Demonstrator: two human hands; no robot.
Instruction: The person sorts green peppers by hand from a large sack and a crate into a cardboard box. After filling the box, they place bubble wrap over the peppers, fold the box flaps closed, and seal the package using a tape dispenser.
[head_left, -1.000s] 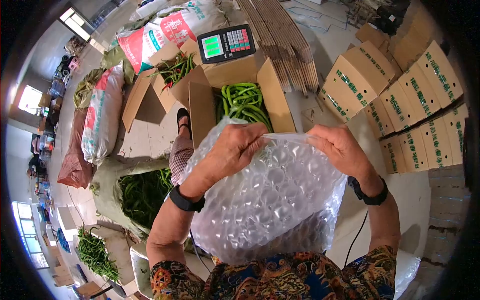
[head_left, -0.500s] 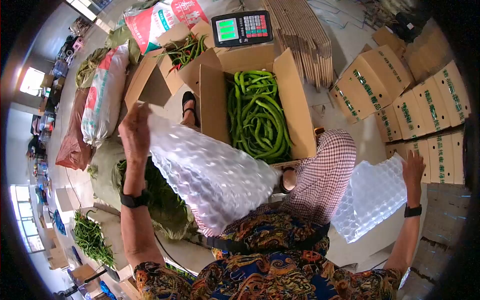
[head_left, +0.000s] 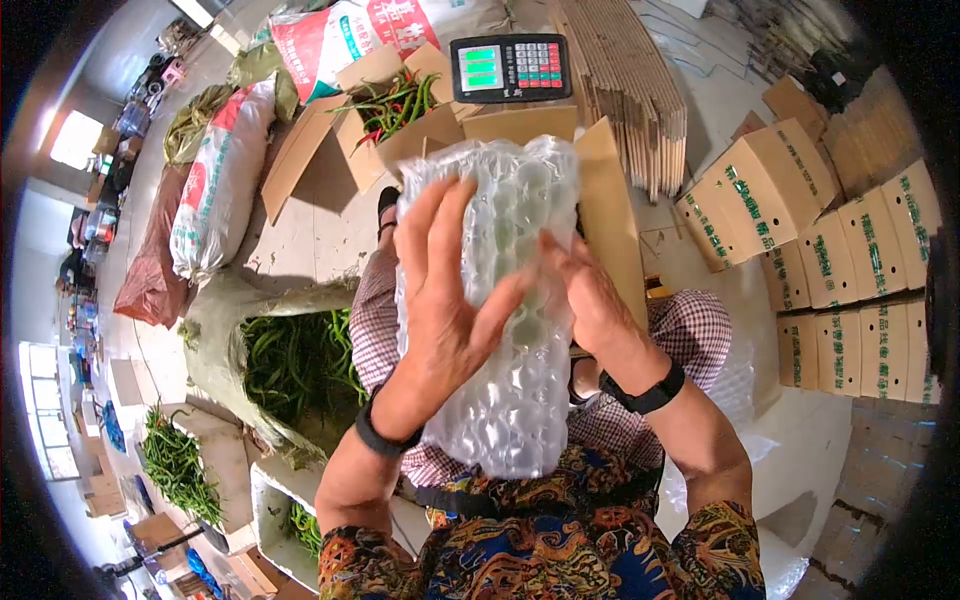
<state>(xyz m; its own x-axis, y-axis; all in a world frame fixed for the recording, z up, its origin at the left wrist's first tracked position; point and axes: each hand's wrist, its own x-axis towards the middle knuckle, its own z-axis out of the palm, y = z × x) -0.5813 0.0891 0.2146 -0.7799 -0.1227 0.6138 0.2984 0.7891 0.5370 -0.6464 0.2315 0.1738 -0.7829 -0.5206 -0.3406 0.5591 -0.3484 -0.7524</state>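
Left fingers (head_left: pixel 425 235) spread, bubble wrap (head_left: pixel 505 425), carton edge (head_left: pixel 612 205)

Black wristbands (head_left: pixel 660 391), multicoloured patterned short-sleeved top (head_left: pixel 560 530), checked trousers (head_left: pixel 692 335), apparently maroon and white

Site: produce-packing workroom, tiled floor (head_left: pixel 300 240). Evidence: printed cartons (head_left: pixel 845 345) stacked along the floor's right edge; flattened cardboard (head_left: pixel 625 95) bundled toward its far edge, near a keypad scale display (head_left: pixel 512 68), lit green; stuffed woven sack (head_left: pixel 222 190) toward far left corner; bulk green chillies (head_left: pixel 295 365) in an open cloth sack (head_left: pixel 215 340) at left; bubble wrap (head_left: pixel 500 400) before the seated person.
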